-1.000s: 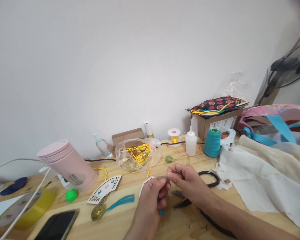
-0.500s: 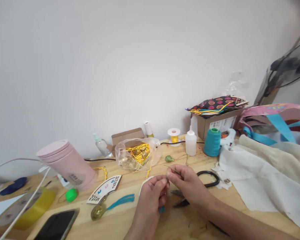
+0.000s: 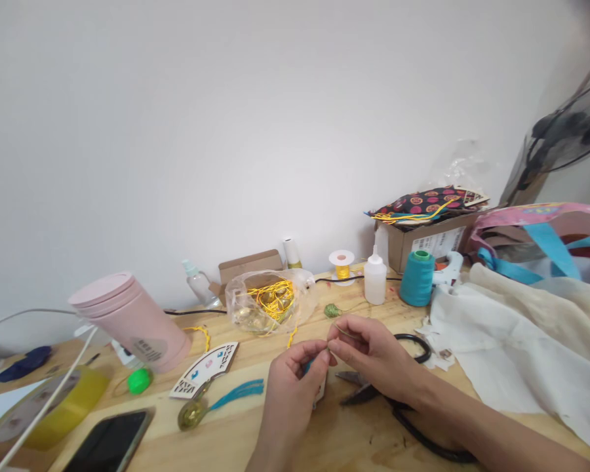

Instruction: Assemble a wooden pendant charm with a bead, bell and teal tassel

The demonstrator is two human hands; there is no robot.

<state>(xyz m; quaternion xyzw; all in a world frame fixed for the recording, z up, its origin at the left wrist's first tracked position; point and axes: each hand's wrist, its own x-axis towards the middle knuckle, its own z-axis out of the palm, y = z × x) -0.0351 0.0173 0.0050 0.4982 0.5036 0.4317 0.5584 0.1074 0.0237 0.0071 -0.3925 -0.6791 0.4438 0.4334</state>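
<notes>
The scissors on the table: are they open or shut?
The scissors are open: their blade tips stand apart, and the two black handles are spread.

The left hand (image 3: 294, 387) has turned: its lower fingers, curled beneath the thumb before, no longer show, and index finger and thumb now frame an opening. Blue strands (image 3: 307, 367) appear inside that opening, where earlier they poked out below the fingers. A white piece (image 3: 320, 391) now shows just below the left thumb tip; the white edge beyond the left fingers is out of sight. The thread (image 3: 345, 333) no longer juts left past the right hand's (image 3: 373, 354) fingertips. Beneath the right wrist, more of the scissors (image 3: 361, 394) shows than half a second ago.
</notes>
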